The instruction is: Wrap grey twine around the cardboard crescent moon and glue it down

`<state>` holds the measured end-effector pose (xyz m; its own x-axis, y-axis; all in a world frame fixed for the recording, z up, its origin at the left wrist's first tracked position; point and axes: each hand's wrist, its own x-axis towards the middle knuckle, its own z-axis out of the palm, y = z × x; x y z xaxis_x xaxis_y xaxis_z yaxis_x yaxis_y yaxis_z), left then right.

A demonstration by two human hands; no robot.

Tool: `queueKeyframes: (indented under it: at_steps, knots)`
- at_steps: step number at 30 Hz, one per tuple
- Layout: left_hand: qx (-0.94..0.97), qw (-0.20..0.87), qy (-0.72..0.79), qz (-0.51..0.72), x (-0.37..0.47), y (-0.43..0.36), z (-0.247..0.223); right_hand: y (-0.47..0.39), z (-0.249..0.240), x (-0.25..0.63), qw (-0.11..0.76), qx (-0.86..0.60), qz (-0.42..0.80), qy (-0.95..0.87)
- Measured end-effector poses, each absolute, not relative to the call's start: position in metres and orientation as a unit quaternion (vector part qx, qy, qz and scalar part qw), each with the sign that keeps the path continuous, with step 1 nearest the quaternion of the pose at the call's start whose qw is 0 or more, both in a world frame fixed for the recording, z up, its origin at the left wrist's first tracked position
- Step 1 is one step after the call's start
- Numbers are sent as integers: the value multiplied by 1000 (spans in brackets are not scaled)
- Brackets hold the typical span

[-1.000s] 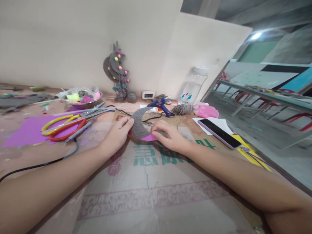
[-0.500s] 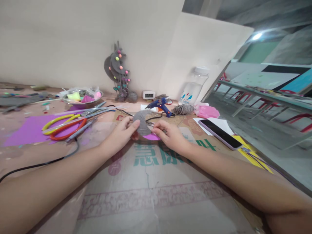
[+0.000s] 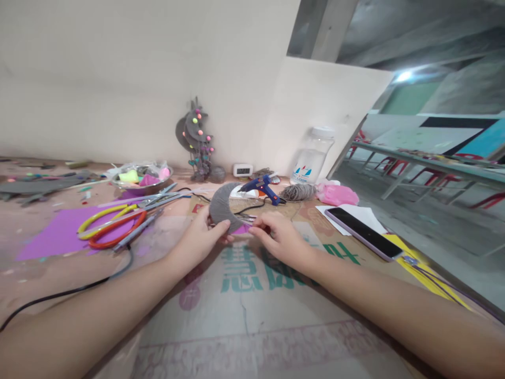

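A crescent wrapped in grey yarn (image 3: 221,206), with a bare purple part at its lower right end, is held up above the cardboard. My left hand (image 3: 207,231) grips its lower left side, thumb in front and fingers behind. At the purple end, the fingertips of my right hand (image 3: 278,234) are pinched together; what lies between them is too small to make out. Just behind the crescent rests a blue glue gun (image 3: 260,187) with a black cord. A loose bundle of grey yarn (image 3: 298,192) lies to the right of the glue gun.
Scissors with yellow and red handles (image 3: 112,226) lie on purple sheet (image 3: 51,231) at left. Behind are a metal bowl (image 3: 144,187), a decorated grey moon ornament (image 3: 195,139), a small digital clock (image 3: 242,169) and a water bottle (image 3: 311,158). A phone (image 3: 363,233) lies at right.
The camera view has tilted up, so everything sits lower in the picture. The crescent has turned a little in my left hand, and less purple shows. My right hand remains at its lower end.
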<state>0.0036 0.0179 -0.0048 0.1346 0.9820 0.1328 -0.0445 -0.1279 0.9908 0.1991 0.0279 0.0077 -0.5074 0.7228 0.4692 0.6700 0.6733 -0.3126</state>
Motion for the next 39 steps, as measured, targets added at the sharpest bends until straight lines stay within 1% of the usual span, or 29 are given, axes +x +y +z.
queueKeyframes:
  at_steps: [5,7,9,14,20,24,29,32,39]
  knots:
    - [560,465,434,531,1,21,-7,26,10,199,226,-383,8,-895]
    - [551,457,434,546,1,21,-7,27,16,199,217,-374,-10,-902]
    - [541,470,427,551,1,21,-6,31,24,202,229,-386,-22,-893]
    - [507,504,425,555,2,24,-8,61,42,224,299,-452,-33,-840]
    - [500,505,429,558,4,24,-6,116,27,262,332,-519,9,-788]
    - [500,506,432,555,4,23,-4,145,13,265,279,-562,49,-777]
    - [509,501,437,547,3,22,-3,166,9,246,247,-553,82,-791]
    - [516,499,436,543,2,21,-2,169,6,235,254,-564,72,-782]
    - [514,493,442,545,2,22,-5,162,5,236,304,-595,60,-741]
